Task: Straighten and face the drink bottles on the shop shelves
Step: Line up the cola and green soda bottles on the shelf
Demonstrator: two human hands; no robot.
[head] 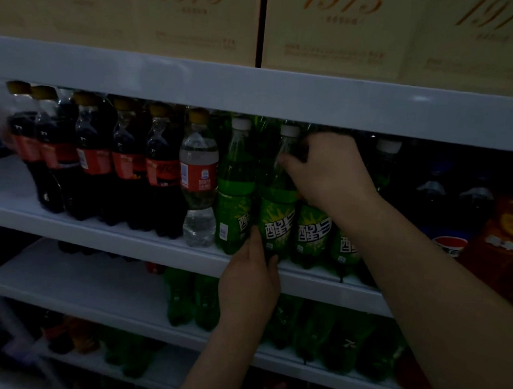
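Note:
A row of green soda bottles stands on the white middle shelf (160,250). My left hand (250,281) grips the base of one green bottle (278,212) with a white cap, at the shelf's front edge. My right hand (329,170) holds the same bottle's upper part near the neck, thumb across the front. Its label faces forward. Another green bottle (235,190) stands just left of it, and two more (313,234) sit to its right, partly hidden by my right forearm.
Dark cola bottles with red labels (96,162) and one clear bottle (198,180) fill the shelf's left part. Dark blue bottles and an orange drink (507,232) stand at the right. Cardboard boxes (197,23) sit above. More green bottles (193,299) fill the lower shelf.

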